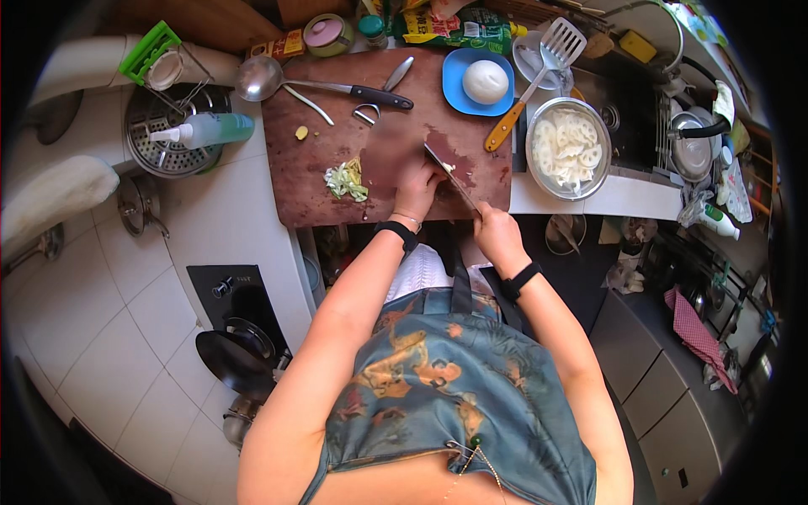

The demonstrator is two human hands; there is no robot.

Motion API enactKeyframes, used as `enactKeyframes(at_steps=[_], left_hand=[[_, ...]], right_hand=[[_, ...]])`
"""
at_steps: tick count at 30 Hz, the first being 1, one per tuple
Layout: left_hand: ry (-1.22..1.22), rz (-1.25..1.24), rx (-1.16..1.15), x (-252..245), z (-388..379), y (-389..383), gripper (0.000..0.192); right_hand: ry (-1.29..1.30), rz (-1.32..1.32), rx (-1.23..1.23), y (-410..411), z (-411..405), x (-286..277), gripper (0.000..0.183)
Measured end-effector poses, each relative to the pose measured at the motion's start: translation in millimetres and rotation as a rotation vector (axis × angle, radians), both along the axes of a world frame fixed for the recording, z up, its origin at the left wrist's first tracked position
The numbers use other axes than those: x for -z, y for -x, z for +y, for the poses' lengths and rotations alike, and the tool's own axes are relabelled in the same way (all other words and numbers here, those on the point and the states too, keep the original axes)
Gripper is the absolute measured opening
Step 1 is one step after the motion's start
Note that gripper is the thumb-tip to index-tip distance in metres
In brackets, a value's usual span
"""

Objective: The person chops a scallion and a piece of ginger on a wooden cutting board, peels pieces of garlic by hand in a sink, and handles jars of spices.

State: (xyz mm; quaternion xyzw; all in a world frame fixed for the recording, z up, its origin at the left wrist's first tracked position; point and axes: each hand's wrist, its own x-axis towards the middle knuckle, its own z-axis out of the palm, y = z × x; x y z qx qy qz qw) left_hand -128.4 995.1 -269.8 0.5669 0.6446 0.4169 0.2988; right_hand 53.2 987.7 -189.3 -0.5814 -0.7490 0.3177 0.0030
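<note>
My right hand (497, 232) grips the handle of a kitchen knife (456, 182), whose blade slants up and left over the wooden cutting board (297, 202). Against the blade lies my left hand (418, 189); a blurred patch covers the area by its fingers, so what it touches cannot be told. Small pale pieces (449, 167) lie beside the blade. Left of my left hand is a small heap of chopped pale green vegetable (347, 180). A yellowish slice (301, 132) rests farther left. Behind my hands are a peeler (367, 114) and a ladle (315, 84) with a black handle.
A blue plate (451, 95) holds a white round item. Beside it are a slotted turner (532, 88) and a metal bowl of sliced lotus root (567, 149). Left of the board, a spray bottle (218, 130) lies on a perforated steel steamer tray (142, 142). Bottles and jars stand behind.
</note>
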Motion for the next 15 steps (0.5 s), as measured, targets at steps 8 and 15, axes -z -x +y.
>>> enactKeyframes(at_steps=[8, 15], left_hand=[[-0.052, 0.043, -0.004, 11.1, -3.7, 6.6, 0.006], [0.034, -0.026, -0.003, 3.3, -3.6, 3.2, 0.008]], right_hand=[[-0.028, 0.026, -0.017, -1.3, -1.2, -9.7, 0.014], [-0.018, -0.017, 0.005, 9.8, 1.6, 8.7, 0.014]])
